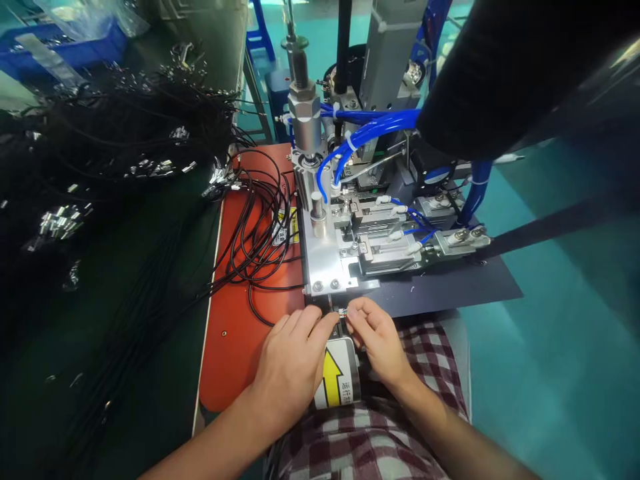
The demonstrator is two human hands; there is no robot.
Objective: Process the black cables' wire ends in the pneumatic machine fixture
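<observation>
My left hand (295, 347) is closed, its thumb and fingers pressed together at the front edge of the machine. A black cable (257, 317) from the coil runs in under its fingers. My right hand (377, 337) pinches at a small shiny metal connector (343, 312), which shows between the fingertips of both hands. Just below them is a white block with a yellow arrow (331, 377). Directly beyond the fingertips stands the machine's metal plate (327, 263). The fingers hide most of the connector and the cable's end.
Black cable coils (260, 227) lie on the red board (225, 360) at left. Bundles of cables with metal ends (160, 167) cover the dark table. Pneumatic cylinders (387, 257) and blue hoses (385, 125) stand ahead. A dark, blurred tube (490, 73) hangs at upper right. A blue bin (100, 53) sits far left.
</observation>
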